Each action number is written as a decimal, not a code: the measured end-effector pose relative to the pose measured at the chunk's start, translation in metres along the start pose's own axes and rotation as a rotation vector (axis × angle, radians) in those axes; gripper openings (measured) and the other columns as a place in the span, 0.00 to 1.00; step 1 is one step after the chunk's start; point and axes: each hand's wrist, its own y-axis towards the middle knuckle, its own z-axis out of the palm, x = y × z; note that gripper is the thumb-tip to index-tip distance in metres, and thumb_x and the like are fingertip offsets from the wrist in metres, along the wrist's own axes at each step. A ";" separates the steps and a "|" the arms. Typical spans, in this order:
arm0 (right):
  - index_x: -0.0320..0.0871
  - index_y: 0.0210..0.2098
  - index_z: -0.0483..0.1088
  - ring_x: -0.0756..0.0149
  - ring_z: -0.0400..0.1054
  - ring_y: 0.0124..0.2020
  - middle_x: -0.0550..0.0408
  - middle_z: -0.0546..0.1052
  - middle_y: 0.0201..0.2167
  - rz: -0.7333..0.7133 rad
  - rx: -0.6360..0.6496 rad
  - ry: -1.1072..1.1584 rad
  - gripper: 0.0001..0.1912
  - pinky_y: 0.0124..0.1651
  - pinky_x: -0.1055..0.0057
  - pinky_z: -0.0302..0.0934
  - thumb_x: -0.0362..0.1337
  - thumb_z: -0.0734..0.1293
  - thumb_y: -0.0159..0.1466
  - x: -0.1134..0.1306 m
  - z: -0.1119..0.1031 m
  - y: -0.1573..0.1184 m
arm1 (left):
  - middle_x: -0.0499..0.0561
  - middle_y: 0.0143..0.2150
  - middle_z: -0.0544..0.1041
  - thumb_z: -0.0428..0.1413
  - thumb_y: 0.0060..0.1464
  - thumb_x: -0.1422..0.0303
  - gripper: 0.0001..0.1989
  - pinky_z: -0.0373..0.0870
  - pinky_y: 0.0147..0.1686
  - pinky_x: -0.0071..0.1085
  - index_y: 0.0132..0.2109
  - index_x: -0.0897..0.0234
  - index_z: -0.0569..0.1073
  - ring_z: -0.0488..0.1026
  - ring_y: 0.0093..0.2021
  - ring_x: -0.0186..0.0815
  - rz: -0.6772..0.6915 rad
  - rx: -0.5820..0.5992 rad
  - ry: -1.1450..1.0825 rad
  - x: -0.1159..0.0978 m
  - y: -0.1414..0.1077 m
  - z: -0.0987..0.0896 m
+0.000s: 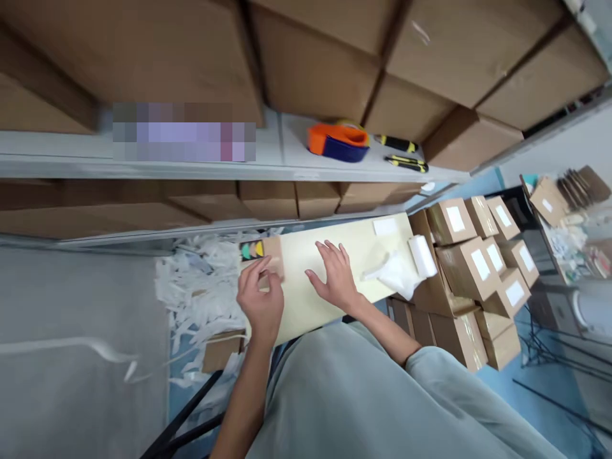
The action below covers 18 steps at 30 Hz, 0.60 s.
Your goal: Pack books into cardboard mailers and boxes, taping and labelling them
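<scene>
My left hand (261,299) is over the near edge of a small brown cardboard piece (275,247), with its fingers curved and a gap between thumb and forefinger. On that piece is a dark panel (245,251) with green and yellow shapes. Nothing can be made out in the left fingers. My right hand (335,274) hovers over the middle of the pale yellow tabletop (301,312), fingers spread and holding nothing. To its right lie crumpled white sheeting (394,274) and a white roll (422,256). A white label (385,227) lies at the tabletop's far edge.
White paper strips (201,287) heap up left of the tabletop; a loose strip (90,347) trails further left. A shelf (282,169) ahead carries large cartons, an orange and blue tape roll (338,141) and yellow-black cutters (406,163). Labelled boxes (471,264) are stacked at right.
</scene>
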 end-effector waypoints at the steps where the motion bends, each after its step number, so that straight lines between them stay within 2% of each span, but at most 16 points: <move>1: 0.39 0.81 0.59 0.49 0.62 0.81 0.38 0.74 0.74 0.066 0.012 0.008 0.36 0.85 0.41 0.50 0.46 0.65 0.80 -0.022 -0.002 -0.023 | 0.61 0.56 0.83 0.56 0.73 0.61 0.16 0.83 0.57 0.42 0.58 0.62 0.82 0.82 0.59 0.45 -0.023 0.058 0.007 0.001 -0.020 0.015; 3: 0.40 0.80 0.62 0.48 0.64 0.79 0.37 0.75 0.73 0.189 0.019 0.024 0.34 0.84 0.40 0.52 0.46 0.65 0.79 -0.065 -0.012 -0.064 | 0.61 0.58 0.83 0.56 0.73 0.59 0.17 0.83 0.56 0.43 0.59 0.60 0.81 0.82 0.59 0.46 -0.056 0.212 0.033 -0.002 -0.057 0.051; 6: 0.41 0.78 0.65 0.47 0.64 0.79 0.36 0.75 0.73 0.342 0.004 0.023 0.30 0.84 0.38 0.52 0.43 0.64 0.80 -0.135 -0.037 -0.110 | 0.61 0.61 0.83 0.57 0.71 0.58 0.18 0.81 0.62 0.48 0.62 0.59 0.79 0.81 0.62 0.49 -0.059 0.516 0.098 -0.011 -0.106 0.117; 9: 0.40 0.75 0.68 0.47 0.62 0.80 0.34 0.73 0.75 0.495 -0.028 -0.045 0.26 0.83 0.38 0.52 0.39 0.62 0.80 -0.215 -0.068 -0.143 | 0.62 0.62 0.83 0.61 0.68 0.60 0.20 0.76 0.68 0.50 0.63 0.61 0.78 0.80 0.64 0.52 -0.065 0.807 0.188 -0.019 -0.143 0.192; 11: 0.36 0.73 0.69 0.46 0.60 0.80 0.31 0.70 0.76 0.600 -0.040 -0.116 0.25 0.82 0.40 0.53 0.38 0.60 0.81 -0.272 -0.085 -0.158 | 0.64 0.65 0.81 0.63 0.67 0.61 0.25 0.74 0.70 0.49 0.67 0.63 0.77 0.79 0.66 0.54 -0.088 0.939 0.266 -0.021 -0.161 0.240; 13: 0.35 0.74 0.67 0.44 0.57 0.81 0.28 0.66 0.78 0.693 -0.016 -0.170 0.26 0.82 0.40 0.54 0.38 0.62 0.79 -0.326 -0.095 -0.169 | 0.67 0.70 0.77 0.63 0.66 0.62 0.31 0.74 0.69 0.48 0.72 0.66 0.73 0.79 0.66 0.55 -0.127 0.988 0.350 -0.023 -0.175 0.283; 15: 0.35 0.77 0.63 0.42 0.54 0.82 0.27 0.61 0.80 0.764 0.042 -0.196 0.32 0.81 0.39 0.54 0.38 0.66 0.77 -0.371 -0.098 -0.173 | 0.70 0.71 0.76 0.64 0.66 0.60 0.35 0.75 0.65 0.48 0.75 0.69 0.69 0.79 0.65 0.58 -0.180 0.988 0.437 -0.027 -0.185 0.320; 16: 0.35 0.79 0.59 0.40 0.53 0.82 0.26 0.59 0.81 0.792 0.074 -0.205 0.36 0.80 0.38 0.54 0.39 0.68 0.76 -0.389 -0.097 -0.172 | 0.70 0.69 0.77 0.64 0.67 0.60 0.34 0.76 0.63 0.48 0.74 0.69 0.70 0.79 0.63 0.58 -0.196 0.984 0.470 -0.030 -0.188 0.336; 18: 0.34 0.82 0.52 0.37 0.52 0.82 0.23 0.55 0.82 0.836 0.125 -0.219 0.45 0.80 0.38 0.54 0.39 0.72 0.73 -0.415 -0.094 -0.168 | 0.67 0.63 0.82 0.61 0.68 0.63 0.26 0.76 0.61 0.49 0.69 0.67 0.76 0.80 0.61 0.58 -0.195 0.988 0.492 -0.038 -0.191 0.361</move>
